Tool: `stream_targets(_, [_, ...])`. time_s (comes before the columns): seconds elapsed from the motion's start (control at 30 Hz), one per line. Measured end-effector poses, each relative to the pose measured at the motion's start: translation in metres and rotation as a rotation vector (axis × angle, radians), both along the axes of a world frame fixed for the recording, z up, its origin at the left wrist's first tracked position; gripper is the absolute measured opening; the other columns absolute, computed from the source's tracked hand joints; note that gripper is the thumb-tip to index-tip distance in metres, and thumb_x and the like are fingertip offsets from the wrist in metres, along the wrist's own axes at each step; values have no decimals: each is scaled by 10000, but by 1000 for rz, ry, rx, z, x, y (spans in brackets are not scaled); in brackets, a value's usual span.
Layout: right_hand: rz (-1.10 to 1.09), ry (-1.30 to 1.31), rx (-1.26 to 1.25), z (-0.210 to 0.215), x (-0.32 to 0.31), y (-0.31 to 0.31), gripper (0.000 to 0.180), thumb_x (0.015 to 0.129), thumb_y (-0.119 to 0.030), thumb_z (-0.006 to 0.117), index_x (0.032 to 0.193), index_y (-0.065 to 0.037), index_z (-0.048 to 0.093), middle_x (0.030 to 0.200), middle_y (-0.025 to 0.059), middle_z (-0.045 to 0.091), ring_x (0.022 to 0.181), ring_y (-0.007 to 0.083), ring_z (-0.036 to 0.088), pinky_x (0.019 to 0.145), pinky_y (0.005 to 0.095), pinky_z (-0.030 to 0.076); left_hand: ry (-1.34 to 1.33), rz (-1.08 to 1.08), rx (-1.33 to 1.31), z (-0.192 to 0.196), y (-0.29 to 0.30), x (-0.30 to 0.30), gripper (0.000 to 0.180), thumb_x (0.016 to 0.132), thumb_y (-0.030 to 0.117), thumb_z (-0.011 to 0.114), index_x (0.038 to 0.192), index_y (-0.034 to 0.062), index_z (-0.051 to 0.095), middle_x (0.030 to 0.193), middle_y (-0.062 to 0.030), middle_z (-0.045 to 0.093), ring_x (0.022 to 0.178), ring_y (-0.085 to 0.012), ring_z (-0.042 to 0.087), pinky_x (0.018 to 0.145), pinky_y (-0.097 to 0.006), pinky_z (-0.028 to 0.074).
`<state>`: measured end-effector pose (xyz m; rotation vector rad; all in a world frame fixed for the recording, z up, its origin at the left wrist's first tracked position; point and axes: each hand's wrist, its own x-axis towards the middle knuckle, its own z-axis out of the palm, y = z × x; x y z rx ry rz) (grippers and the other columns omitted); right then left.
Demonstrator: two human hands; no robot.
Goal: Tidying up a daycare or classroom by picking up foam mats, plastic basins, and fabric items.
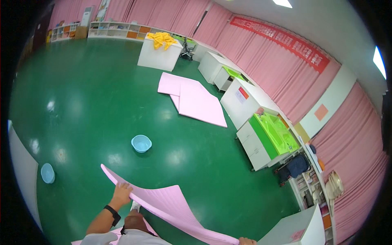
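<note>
I hold a large pink foam mat (171,206) lifted off the green floor, bending in a long curve across the lower part of the view. My left hand (121,193) grips its upper left edge; a black band sits on that wrist. My right hand (246,241) shows only partly at the bottom edge and holds the mat's lower right end. Another bit of pink mat lies under my feet at the bottom left.
Two more pink mats (192,98) lie flat on the floor further off. A light blue basin (141,143) stands on the floor ahead, another basin (47,172) to the left. White cabinets (261,139) line the right side; one white box (159,53) carries yellow cloth.
</note>
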<state>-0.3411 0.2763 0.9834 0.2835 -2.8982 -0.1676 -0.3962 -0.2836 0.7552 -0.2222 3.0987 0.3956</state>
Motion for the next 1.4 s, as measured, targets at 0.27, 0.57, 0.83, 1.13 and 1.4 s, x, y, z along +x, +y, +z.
stream_targets(0.27, [57, 413, 143, 85, -139, -61, 188, 643, -151, 673, 813, -82, 634, 721, 90, 574, 725, 313, 544, 918, 511, 375, 151, 159, 248, 29, -58, -123, 651, 533, 408, 792, 1080, 123, 584, 1239, -137, 496, 1259, -326, 366, 1062, -562, 207])
stream_targets(0.57, [26, 840, 404, 201, -286, -182, 124, 662, -163, 683, 744, -86, 632, 669, 81, 553, 710, 310, 533, 936, 533, 358, 423, 96, 292, 111, -114, -321, 660, 571, 462, 775, 1008, 38, 520, 1042, -143, 540, 1073, -324, 473, 995, -539, 282])
stream_targets(0.83, [-49, 873, 414, 214, -411, -220, 126, 709, -209, 665, 731, -90, 631, 681, 87, 556, 747, 310, 535, 974, 542, 323, 277, 85, 409, 99, -140, -414, 620, 605, 459, 764, 983, 31, 522, 1010, -134, 555, 1046, -326, 492, 1000, -554, 278])
stream_targets(1.13, [-94, 853, 309, 176, -600, -209, 91, 642, -108, 620, 664, -75, 539, 643, 50, 487, 769, 258, 526, 1054, 572, 211, 204, 95, 373, 60, -117, -571, 609, 619, 464, 752, 971, 22, 525, 1001, -132, 561, 1053, -329, 490, 1001, -559, 278])
stream_targets(1.4, [-140, 869, 280, 179, -779, -202, 137, 622, -96, 661, 673, -70, 536, 677, 45, 507, 799, 259, 518, 1047, 572, 220, 140, 24, 385, 73, -109, -750, 576, 624, 463, 745, 942, 34, 531, 993, -141, 567, 1065, -317, 493, 1024, -555, 256])
